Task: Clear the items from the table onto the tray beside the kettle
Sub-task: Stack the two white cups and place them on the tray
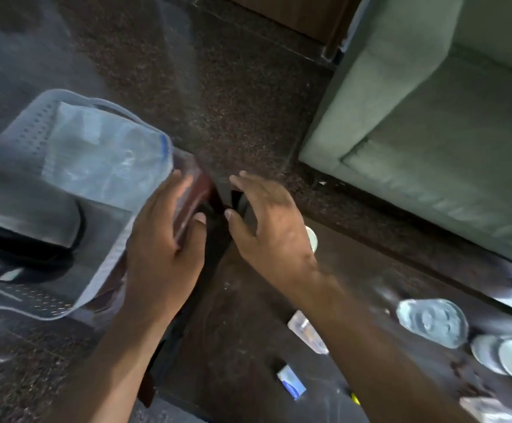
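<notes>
The left hand [160, 239] has its grip clamped on a flat reddish-brown item [192, 206] at the perforated grey plastic tray [28, 138] beside the black kettle [22, 215], likely setting it in; the right hand [266, 227] hovers, fingers apart, while packets remain on the dark bench [248, 331]

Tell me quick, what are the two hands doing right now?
Left hand: holds a blurry dark red thing at the tray edge.
Right hand: open, fingers spread, holding nothing.
</notes>
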Demonstrator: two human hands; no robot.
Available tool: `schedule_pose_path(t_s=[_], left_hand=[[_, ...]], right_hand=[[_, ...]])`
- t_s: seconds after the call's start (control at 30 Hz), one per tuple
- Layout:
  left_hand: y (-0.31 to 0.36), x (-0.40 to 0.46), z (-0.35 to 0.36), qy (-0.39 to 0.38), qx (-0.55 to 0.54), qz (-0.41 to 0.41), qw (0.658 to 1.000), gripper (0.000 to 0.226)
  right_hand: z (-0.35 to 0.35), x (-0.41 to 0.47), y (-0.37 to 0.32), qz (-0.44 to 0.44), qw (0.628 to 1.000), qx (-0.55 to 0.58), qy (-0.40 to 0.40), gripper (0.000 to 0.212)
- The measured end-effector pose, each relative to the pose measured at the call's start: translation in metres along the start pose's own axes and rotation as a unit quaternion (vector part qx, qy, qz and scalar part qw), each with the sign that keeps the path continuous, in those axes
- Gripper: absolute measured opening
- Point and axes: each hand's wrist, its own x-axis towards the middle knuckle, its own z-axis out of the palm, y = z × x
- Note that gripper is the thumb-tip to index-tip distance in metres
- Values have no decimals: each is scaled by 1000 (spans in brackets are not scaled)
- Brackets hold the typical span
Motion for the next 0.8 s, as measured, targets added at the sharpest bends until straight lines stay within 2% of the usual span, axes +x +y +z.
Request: schedule_pose_path(t_s=[0.2,0.4,0.63,0.8], left_hand=[[67,-42,72,-76,-76,95,990,54],[137,-90,148,-185,-136,91,969,57],[199,-149,232,-261,-153,115,946,57],[223,-180,279,-291,-150,119,937,55]], right_hand=[[-74,-123,75,113,989,-33,93,53],[-143,-218,163,219,960,-95,145,58],[-194,-307,280,394,900,-141,125,68],[-197,-339,328,462,879,-98,69,79]])
